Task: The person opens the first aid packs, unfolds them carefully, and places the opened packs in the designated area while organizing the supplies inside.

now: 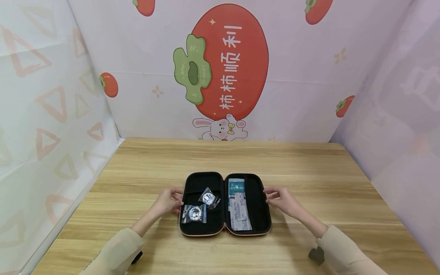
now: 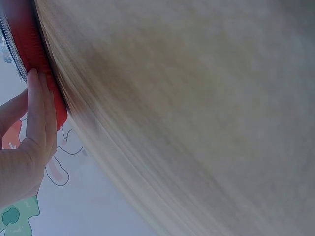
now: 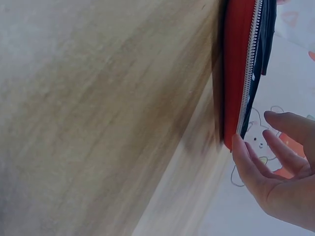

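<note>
A black-lined zip case [image 1: 203, 181] lies unfolded flat on the table, its outer side red [image 2: 32, 44] with a silver zipper [image 3: 252, 44]. Two shiny packets, each with a round silver piece inside, sit in its left half: one packet [image 1: 194, 214] lower, another [image 1: 208, 198] higher. Flat printed sachets [image 1: 240, 214] lie in the right half. The left hand [image 1: 170, 200] touches the case's left side with extended fingers [image 2: 37, 108]. At the right side, the right hand [image 1: 280, 198] has a fingertip at the case's edge, thumb and other fingers spread loosely.
The wooden table [image 1: 309, 168] extends around the case on all sides. Behind it hangs a white cloth [image 1: 137, 107] printed with persimmons and a rabbit. Patterned cloth walls [image 1: 44, 114] stand at left and right. Dark wrist devices [image 1: 316, 255] sit by both sleeves.
</note>
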A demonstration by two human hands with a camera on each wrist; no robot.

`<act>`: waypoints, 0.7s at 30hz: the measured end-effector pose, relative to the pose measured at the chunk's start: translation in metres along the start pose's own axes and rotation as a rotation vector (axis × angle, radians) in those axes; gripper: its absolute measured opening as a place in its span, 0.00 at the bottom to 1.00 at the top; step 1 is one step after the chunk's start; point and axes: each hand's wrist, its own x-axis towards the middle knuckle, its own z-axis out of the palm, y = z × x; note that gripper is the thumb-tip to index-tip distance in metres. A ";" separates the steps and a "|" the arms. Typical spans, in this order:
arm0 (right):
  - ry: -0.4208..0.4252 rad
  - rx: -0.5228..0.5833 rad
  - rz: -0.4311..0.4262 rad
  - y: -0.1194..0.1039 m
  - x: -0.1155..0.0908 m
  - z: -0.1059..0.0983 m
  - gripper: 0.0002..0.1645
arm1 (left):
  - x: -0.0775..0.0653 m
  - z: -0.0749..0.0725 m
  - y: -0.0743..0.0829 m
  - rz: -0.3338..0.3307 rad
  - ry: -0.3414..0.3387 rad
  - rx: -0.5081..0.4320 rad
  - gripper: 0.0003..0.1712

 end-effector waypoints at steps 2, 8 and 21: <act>0.004 -0.002 0.012 0.002 -0.001 0.000 0.19 | 0.000 0.000 0.000 0.003 -0.002 0.000 0.19; -0.001 0.036 0.038 0.005 -0.003 0.002 0.20 | 0.001 -0.001 -0.001 0.023 -0.004 0.017 0.20; -0.024 0.077 0.114 0.007 -0.005 0.008 0.23 | 0.001 -0.001 -0.002 0.026 -0.006 0.016 0.20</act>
